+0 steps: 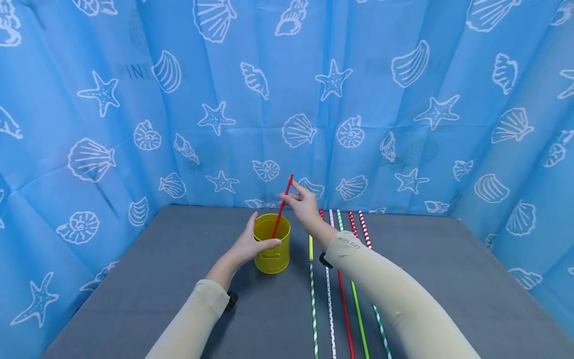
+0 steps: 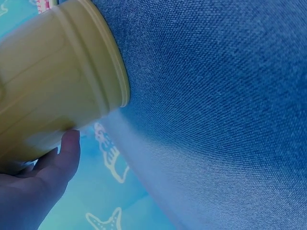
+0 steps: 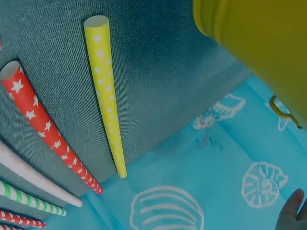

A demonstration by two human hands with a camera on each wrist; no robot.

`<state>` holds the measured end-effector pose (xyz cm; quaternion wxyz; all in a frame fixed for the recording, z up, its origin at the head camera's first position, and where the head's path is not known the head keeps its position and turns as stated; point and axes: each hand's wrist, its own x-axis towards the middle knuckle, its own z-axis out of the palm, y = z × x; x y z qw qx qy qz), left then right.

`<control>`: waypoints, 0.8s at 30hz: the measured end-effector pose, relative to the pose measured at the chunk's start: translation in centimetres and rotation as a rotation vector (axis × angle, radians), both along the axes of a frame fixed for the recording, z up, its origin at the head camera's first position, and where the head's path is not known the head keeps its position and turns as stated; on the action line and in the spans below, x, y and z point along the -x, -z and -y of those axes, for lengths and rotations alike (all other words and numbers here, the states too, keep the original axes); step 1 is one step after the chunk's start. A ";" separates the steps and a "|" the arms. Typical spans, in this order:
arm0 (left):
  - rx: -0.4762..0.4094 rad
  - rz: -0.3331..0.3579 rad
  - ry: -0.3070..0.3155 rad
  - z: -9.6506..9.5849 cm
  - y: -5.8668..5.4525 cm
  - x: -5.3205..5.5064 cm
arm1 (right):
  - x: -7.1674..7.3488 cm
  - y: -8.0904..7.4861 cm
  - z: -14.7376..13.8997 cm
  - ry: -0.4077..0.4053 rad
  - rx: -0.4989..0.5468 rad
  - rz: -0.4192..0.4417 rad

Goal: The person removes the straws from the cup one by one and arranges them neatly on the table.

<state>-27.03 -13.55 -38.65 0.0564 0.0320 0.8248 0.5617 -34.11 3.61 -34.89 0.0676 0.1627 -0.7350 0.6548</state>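
Observation:
A yellow metal bucket (image 1: 271,257) stands upright on the grey tabletop; its side fills the upper left of the left wrist view. My left hand (image 1: 248,244) holds it from the left, thumb across the front near the rim and fingers at the far side. In the left wrist view, fingertips touch the bucket wall. Above the bucket, my right hand (image 1: 305,203) pinches a red paper straw (image 1: 282,210) near its top. The straw leans, its lower end inside the bucket's mouth. Only a bit of the right hand shows in the right wrist view.
Right of the bucket lie paper straws in two rows, partly under my right arm. The far row includes a yellow dotted straw (image 3: 104,91) and a red starred straw (image 3: 48,125); the near row includes a green striped straw (image 1: 313,311). A blue shell-print curtain (image 1: 278,99) hangs behind the table.

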 end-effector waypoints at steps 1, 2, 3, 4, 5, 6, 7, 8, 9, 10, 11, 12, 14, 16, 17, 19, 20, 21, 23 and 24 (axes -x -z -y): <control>0.000 0.000 0.000 0.0 0.0 0.0 | -0.1 -0.2 -0.2 -0.001 0.023 -0.016; -0.002 0.000 0.001 0.0 -0.1 0.0 | -0.3 -0.5 -0.4 -0.004 0.043 -0.030; 0.000 -0.001 0.004 0.0 -0.1 -0.1 | -0.4 -0.7 -0.6 -0.003 0.058 -0.046; -0.001 0.000 0.005 0.0 -0.1 -0.1 | -0.5 -0.9 -0.8 -0.003 0.074 -0.061; -0.003 0.001 0.006 0.0 -0.1 -0.1 | -0.6 -1.1 -1.1 -0.002 0.085 -0.073; -0.002 0.002 0.007 0.0 -0.1 -0.2 | -0.8 -1.3 -1.3 0.001 0.092 -0.084; -0.003 0.004 0.006 0.0 -0.1 -0.2 | -0.9 -1.5 -1.5 0.005 0.099 -0.094; 0.001 0.003 0.009 0.0 -0.1 -0.2 | -1.1 -1.7 -1.7 0.011 0.107 -0.102; 0.004 0.002 0.010 0.0 -0.1 -0.2 | -1.3 -1.9 -1.9 0.013 0.119 -0.113; 0.004 0.003 0.009 0.0 -0.1 -0.2 | -1.4 -2.0 -2.0 0.013 0.126 -0.125; 0.005 0.003 0.008 0.1 -0.1 -0.2 | -1.5 -2.2 -2.2 0.012 0.134 -0.136; 0.007 0.000 0.008 0.1 -0.1 -0.1 | -1.6 -2.4 -2.4 0.012 0.139 -0.151; 0.012 -0.005 0.009 0.1 -0.1 -0.1 | -1.8 -2.7 -2.8 0.011 0.158 -0.177; 0.012 -0.006 0.010 0.0 -0.1 -0.1 | -1.9 -3.0 -3.4 0.010 0.169 -0.194; 0.013 -0.007 0.011 0.0 -0.2 -0.1 | -2.0 -3.2 -3.6 0.014 0.171 -0.199; 0.017 -0.011 0.015 0.0 -0.2 -0.1 | -2.3 -3.4 -4.2 0.017 0.174 -0.201; 0.016 -0.008 0.014 -0.1 -0.2 -0.2 | -2.4 -3.6 -4.5 0.021 0.173 -0.202; 0.015 -0.005 0.013 -0.1 -0.2 -0.2 | -2.5 -3.8 -4.7 0.023 0.173 -0.204; 0.017 -0.005 0.015 -0.1 -0.1 -0.2 | -2.8 -4.1 -5.3 0.039 0.181 -0.210; 0.017 -0.004 0.016 -0.1 -0.1 -0.2 | -2.9 -4.3 -5.5 0.046 0.190 -0.215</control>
